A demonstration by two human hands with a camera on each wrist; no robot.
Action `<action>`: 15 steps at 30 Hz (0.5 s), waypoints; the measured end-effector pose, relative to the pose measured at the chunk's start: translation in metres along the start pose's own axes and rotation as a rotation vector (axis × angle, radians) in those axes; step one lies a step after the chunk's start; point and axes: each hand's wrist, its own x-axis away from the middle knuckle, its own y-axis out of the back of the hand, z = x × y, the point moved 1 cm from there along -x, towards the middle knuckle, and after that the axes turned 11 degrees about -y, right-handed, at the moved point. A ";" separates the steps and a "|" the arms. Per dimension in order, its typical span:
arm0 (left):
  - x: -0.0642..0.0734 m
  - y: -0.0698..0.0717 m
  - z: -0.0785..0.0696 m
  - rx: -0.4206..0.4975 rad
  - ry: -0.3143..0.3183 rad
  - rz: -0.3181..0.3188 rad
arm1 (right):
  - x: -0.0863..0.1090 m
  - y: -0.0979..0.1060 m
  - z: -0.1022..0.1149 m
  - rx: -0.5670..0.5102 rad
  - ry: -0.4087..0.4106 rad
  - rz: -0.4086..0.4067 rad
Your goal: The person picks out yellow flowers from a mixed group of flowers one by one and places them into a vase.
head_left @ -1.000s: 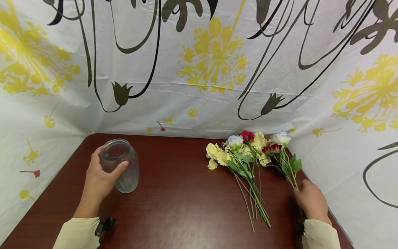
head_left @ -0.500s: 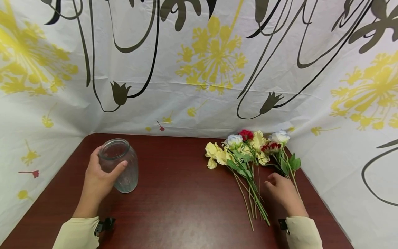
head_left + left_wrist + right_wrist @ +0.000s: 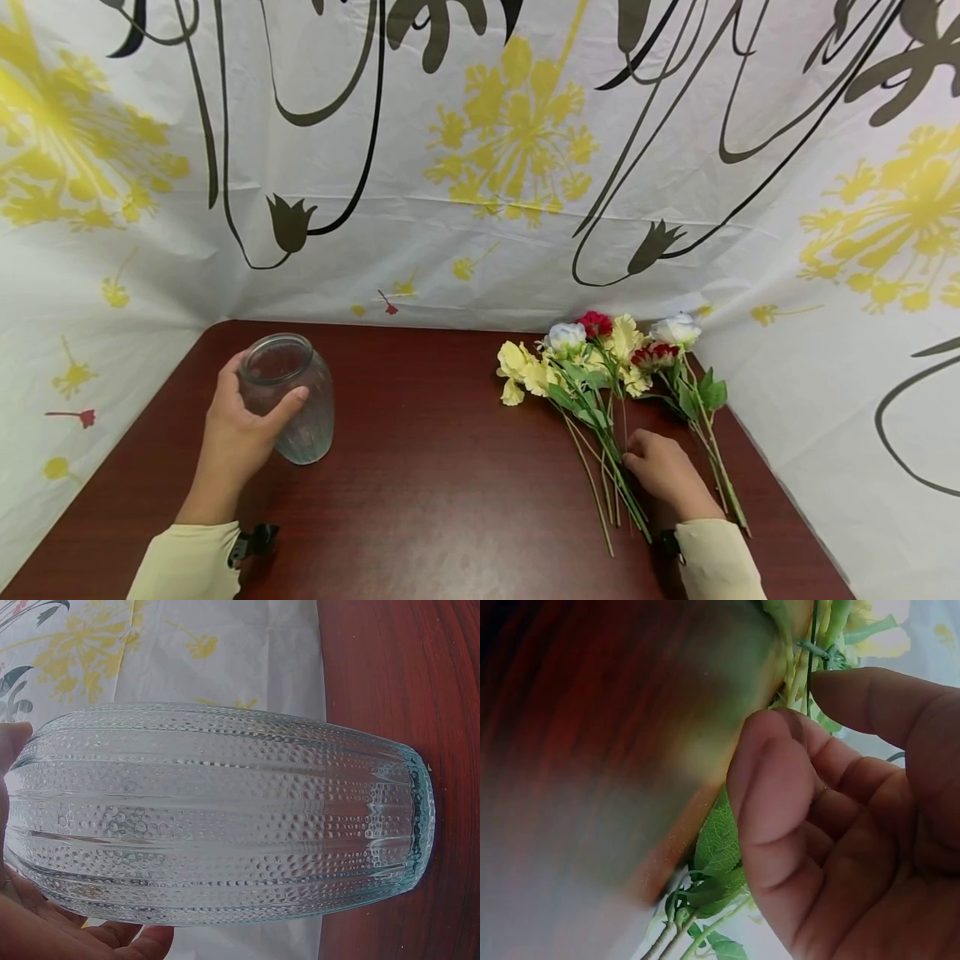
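Observation:
My left hand [image 3: 243, 429] holds a clear glass vase [image 3: 307, 417] around its upper part, thumb at the front; the vase stands tilted in the head view. In the left wrist view the vase [image 3: 225, 817] shows ribs and a bubbled texture, its base close to the table. On the right lies a loose bunch of flowers [image 3: 577, 358], yellow, red and pale blue-white, with green stems. My right hand [image 3: 663, 471] is at these stems, thumb and curled forefinger around a thin dark stem [image 3: 812, 645] in the right wrist view.
Beside my right wrist lies another flower stem group [image 3: 712, 450] with a white bloom [image 3: 677, 331] and green leaves. The dark red wooden table [image 3: 435, 467] meets a white patterned cloth [image 3: 420, 250] at its back and sides.
My right hand has let go of the rightmost white-flower stems and moved left to the stems of the bunch. The left hand and vase have stayed in place.

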 end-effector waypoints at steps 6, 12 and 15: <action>0.000 0.000 0.000 0.005 -0.008 0.001 | 0.002 0.001 0.003 -0.012 -0.011 0.003; 0.000 0.000 0.000 0.007 -0.003 0.000 | 0.004 0.005 0.006 -0.046 -0.009 -0.005; 0.000 0.000 0.000 0.006 0.002 0.002 | 0.005 0.007 0.007 -0.067 0.004 -0.021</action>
